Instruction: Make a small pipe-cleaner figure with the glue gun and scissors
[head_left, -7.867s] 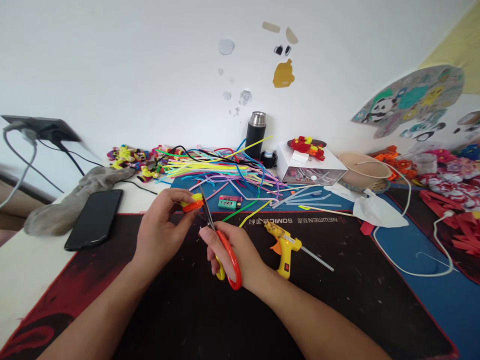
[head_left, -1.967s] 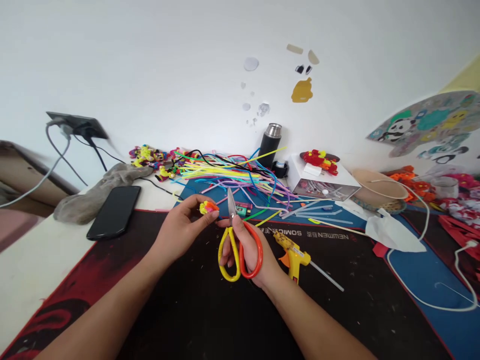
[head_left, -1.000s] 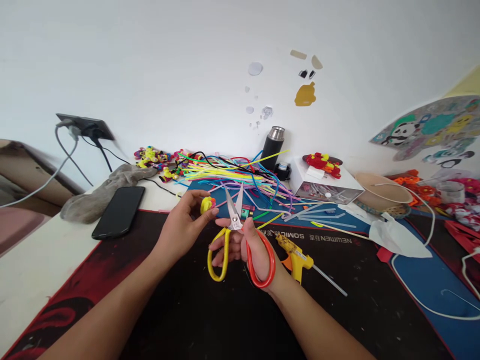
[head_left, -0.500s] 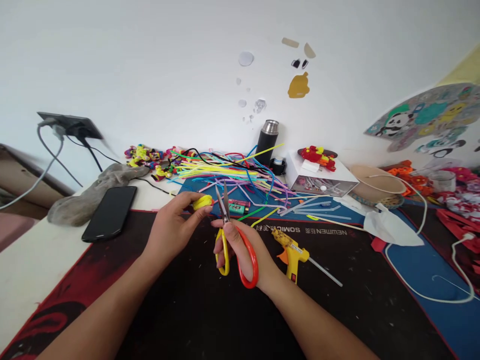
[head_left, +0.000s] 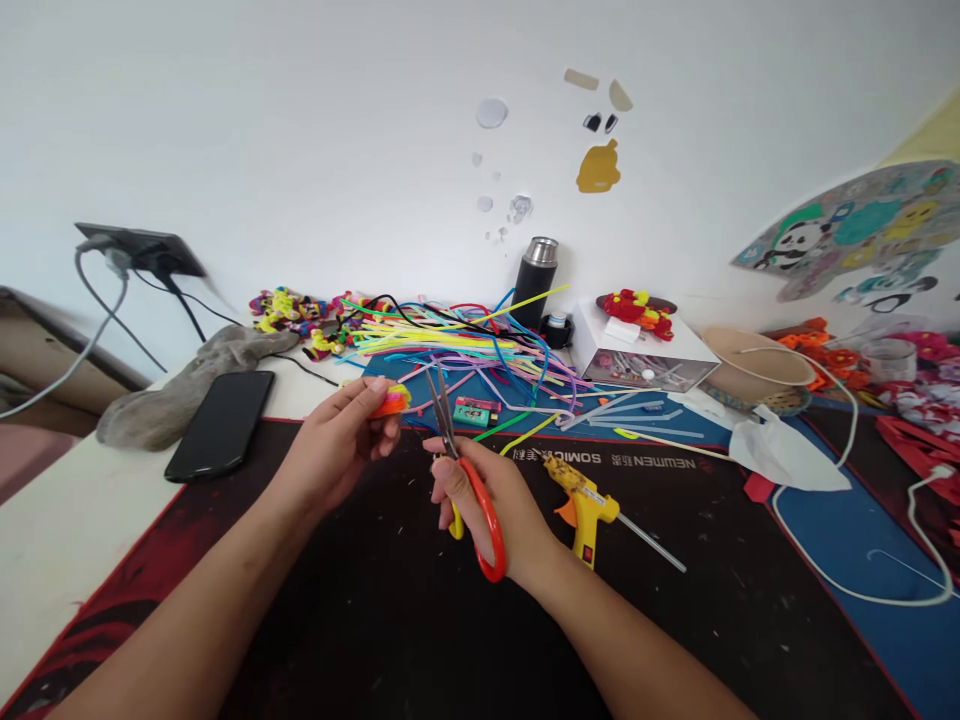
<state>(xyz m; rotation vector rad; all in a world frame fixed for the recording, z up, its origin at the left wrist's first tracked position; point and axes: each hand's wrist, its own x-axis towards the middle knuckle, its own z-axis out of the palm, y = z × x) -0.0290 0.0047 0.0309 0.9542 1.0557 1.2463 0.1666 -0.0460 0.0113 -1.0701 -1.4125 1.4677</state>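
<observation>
Between the thumb and fingers of my left hand (head_left: pixel 345 435) is a small fuzzy piece (head_left: pixel 392 401), orange and yellow, looking like coiled pipe cleaner. My right hand (head_left: pixel 487 485) is closed around scissors (head_left: pixel 489 535) with one red and one yellow handle. Their slim blades (head_left: pixel 442 408) point up and away, slightly parted, just right of the fuzzy piece and not touching it. On the dark mat, right of my right hand, lies a yellow hot glue gun (head_left: pixel 592 510) with a clear stick in its rear.
Many coloured pipe cleaners (head_left: pixel 450 340) are heaped at the back, beside a black thermos (head_left: pixel 534 285). A white box (head_left: pixel 645 350) and a beige bowl (head_left: pixel 750 365) stand to their right. At left lies a phone (head_left: pixel 220 425). A white cable (head_left: pixel 862 600) loops across the right side.
My left hand has turned the fuzzy piece, so an orange side shows where yellow did, and moved slightly left. The scissors have tilted left, their yellow handle now mostly hidden.
</observation>
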